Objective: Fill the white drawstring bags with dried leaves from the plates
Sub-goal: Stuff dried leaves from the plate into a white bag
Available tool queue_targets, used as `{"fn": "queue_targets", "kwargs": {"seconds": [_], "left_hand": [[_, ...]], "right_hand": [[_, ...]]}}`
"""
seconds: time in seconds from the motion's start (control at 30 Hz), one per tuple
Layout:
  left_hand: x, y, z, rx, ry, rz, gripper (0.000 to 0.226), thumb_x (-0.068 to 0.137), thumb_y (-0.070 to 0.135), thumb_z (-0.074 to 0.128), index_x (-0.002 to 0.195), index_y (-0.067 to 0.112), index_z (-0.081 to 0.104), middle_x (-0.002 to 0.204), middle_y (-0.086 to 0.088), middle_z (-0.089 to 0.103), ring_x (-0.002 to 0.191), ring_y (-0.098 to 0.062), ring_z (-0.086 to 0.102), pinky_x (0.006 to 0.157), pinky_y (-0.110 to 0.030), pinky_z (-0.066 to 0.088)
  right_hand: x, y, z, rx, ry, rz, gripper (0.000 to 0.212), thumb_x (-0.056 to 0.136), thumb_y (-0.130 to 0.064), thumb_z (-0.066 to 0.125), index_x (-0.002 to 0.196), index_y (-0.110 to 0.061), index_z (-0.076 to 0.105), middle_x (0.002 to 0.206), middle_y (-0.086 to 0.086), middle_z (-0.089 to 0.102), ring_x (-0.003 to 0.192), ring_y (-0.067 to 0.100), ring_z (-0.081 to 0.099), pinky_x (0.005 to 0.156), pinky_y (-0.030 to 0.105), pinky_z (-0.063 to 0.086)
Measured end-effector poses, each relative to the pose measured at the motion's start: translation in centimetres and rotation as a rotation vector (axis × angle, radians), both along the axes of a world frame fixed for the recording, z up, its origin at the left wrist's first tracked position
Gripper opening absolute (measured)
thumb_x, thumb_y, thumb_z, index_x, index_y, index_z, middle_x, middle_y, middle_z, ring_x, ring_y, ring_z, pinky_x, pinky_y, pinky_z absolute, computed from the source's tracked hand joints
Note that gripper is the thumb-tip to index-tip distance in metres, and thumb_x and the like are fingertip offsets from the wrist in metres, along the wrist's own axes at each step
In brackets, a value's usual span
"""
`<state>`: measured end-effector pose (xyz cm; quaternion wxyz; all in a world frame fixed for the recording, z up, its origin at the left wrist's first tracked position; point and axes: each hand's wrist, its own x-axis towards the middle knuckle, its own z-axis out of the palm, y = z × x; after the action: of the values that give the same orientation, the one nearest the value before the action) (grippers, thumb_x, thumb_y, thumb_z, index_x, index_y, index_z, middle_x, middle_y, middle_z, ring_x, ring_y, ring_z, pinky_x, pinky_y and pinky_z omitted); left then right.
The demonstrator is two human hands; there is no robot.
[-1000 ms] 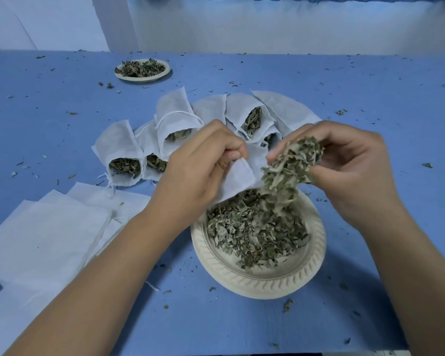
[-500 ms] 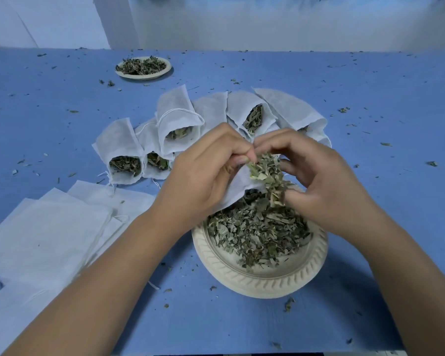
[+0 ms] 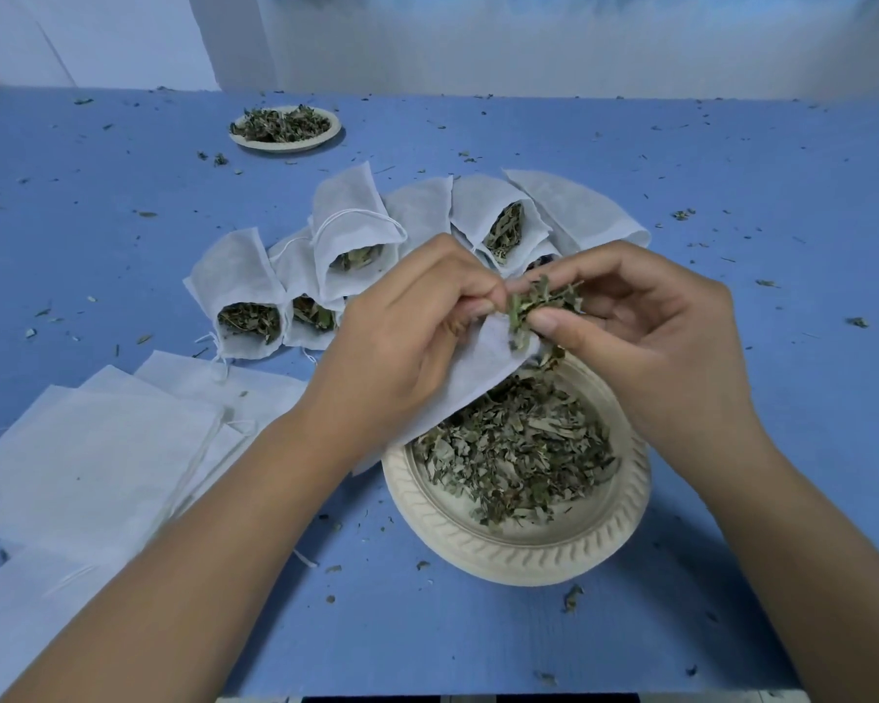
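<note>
Blue littered table [image 3: 706,159], white wall [image 3: 529,43]; left hand [image 3: 402,337] grips bag [image 3: 470,380]; right hand [image 3: 650,337] pinches leaves [image 3: 544,302].

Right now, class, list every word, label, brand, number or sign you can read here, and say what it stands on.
None can be read. The held bag, filled bags, flat empty bags, near plate, far plate and blue table show no print or label.

Two plates [image 3: 518,558], two hands [image 3: 402,342], one held bag [image 3: 470,383], at least four leaf-filled bags [image 3: 234,276].
</note>
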<state>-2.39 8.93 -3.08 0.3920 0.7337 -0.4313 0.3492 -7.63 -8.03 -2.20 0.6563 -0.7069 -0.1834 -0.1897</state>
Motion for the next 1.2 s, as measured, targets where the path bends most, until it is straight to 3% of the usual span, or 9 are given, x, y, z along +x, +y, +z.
{"fn": "queue_targets", "kwargs": {"seconds": [0.17, 0.33, 0.47, 0.53, 0.73, 0.83, 0.93, 1.07, 1.2], "left_hand": [[-0.1, 0.0, 0.1, -0.014, -0.010, -0.027, 0.026, 0.097, 0.000, 0.042, 0.086, -0.006, 0.065, 0.088, 0.000, 0.050, 0.078, 0.003, 0.041, 0.076, -0.008, 0.036], [0.0, 0.0, 0.0, 0.022, -0.024, -0.040, 0.021, 0.095, -0.003, 0.046, 0.086, -0.007, 0.065, 0.087, -0.003, 0.052, 0.082, -0.002, 0.046, 0.080, -0.008, 0.035], [0.1, 0.1, 0.1, 0.024, -0.036, -0.018, 0.022, 0.095, -0.004, 0.046, 0.086, -0.007, 0.065, 0.085, -0.005, 0.054, 0.082, -0.004, 0.048, 0.081, -0.009, 0.036], [0.2, 0.2, 0.1, 0.016, -0.050, -0.007, 0.024, 0.096, -0.002, 0.044, 0.085, -0.007, 0.065, 0.082, -0.011, 0.058, 0.081, -0.007, 0.049, 0.081, -0.009, 0.036], [-0.2, -0.3, 0.0, 0.031, -0.064, -0.106, 0.027, 0.097, -0.002, 0.044, 0.081, -0.009, 0.066, 0.077, -0.016, 0.059, 0.075, -0.014, 0.051, 0.074, -0.013, 0.040], [-0.1, -0.2, 0.2, 0.018, -0.055, -0.083, 0.028, 0.097, -0.002, 0.043, 0.082, -0.008, 0.066, 0.080, -0.013, 0.058, 0.076, -0.014, 0.051, 0.075, -0.011, 0.039], [0.0, 0.2, 0.6, -0.039, -0.057, 0.002, 0.035, 0.100, 0.002, 0.038, 0.081, -0.010, 0.064, 0.084, -0.005, 0.053, 0.077, -0.011, 0.050, 0.076, -0.009, 0.037], [0.0, 0.2, 0.6, -0.095, -0.040, 0.051, 0.031, 0.097, -0.003, 0.037, 0.082, -0.010, 0.063, 0.085, -0.004, 0.049, 0.080, -0.004, 0.044, 0.077, -0.010, 0.036], [0.1, 0.3, 0.5, -0.107, -0.039, 0.054, 0.032, 0.098, -0.002, 0.037, 0.083, -0.010, 0.063, 0.084, -0.005, 0.050, 0.078, -0.004, 0.044, 0.076, -0.010, 0.036]], "right_hand": [[0.0, 0.1, -0.1, 0.021, 0.012, -0.095, 0.016, 0.074, -0.006, 0.076, 0.088, -0.010, 0.070, 0.088, 0.001, 0.075, 0.083, 0.015, 0.072, 0.076, 0.025, 0.057], [0.2, 0.1, -0.9, -0.491, -0.219, -0.144, 0.019, 0.077, 0.005, 0.069, 0.092, -0.005, 0.074, 0.090, 0.003, 0.073, 0.084, 0.015, 0.069, 0.075, 0.033, 0.056], [0.4, -0.5, -0.5, -0.256, -0.009, 0.078, 0.031, 0.077, -0.010, 0.071, 0.104, -0.020, 0.060, 0.105, -0.004, 0.064, 0.105, 0.019, 0.061, 0.089, 0.036, 0.052], [0.3, -0.6, -0.3, -0.205, -0.051, 0.073, 0.026, 0.078, -0.009, 0.072, 0.100, -0.015, 0.058, 0.104, 0.003, 0.061, 0.104, 0.025, 0.060, 0.084, 0.039, 0.054], [0.3, 0.3, -0.9, -0.581, -0.323, -0.090, 0.015, 0.077, 0.011, 0.065, 0.076, -0.003, 0.069, 0.077, -0.007, 0.064, 0.075, 0.011, 0.062, 0.071, 0.020, 0.049], [0.1, -0.2, -0.3, -0.390, -0.128, 0.039, 0.014, 0.086, 0.000, 0.062, 0.089, -0.010, 0.071, 0.091, 0.000, 0.071, 0.090, 0.013, 0.068, 0.082, 0.025, 0.052], [0.2, -1.5, 0.7, -0.340, -0.213, 0.035, 0.017, 0.087, -0.003, 0.065, 0.103, -0.010, 0.065, 0.107, 0.008, 0.067, 0.103, 0.024, 0.064, 0.084, 0.034, 0.051], [0.8, -2.6, 0.7, -0.592, -0.280, -0.073, 0.034, 0.075, -0.017, 0.080, 0.102, -0.005, 0.063, 0.108, 0.009, 0.058, 0.092, 0.025, 0.057, 0.075, 0.032, 0.048], [0.8, -2.0, 0.1, -0.533, -0.192, 0.023, 0.030, 0.074, -0.002, 0.079, 0.099, 0.000, 0.063, 0.098, 0.008, 0.055, 0.077, 0.020, 0.058, 0.067, 0.031, 0.051]]}}
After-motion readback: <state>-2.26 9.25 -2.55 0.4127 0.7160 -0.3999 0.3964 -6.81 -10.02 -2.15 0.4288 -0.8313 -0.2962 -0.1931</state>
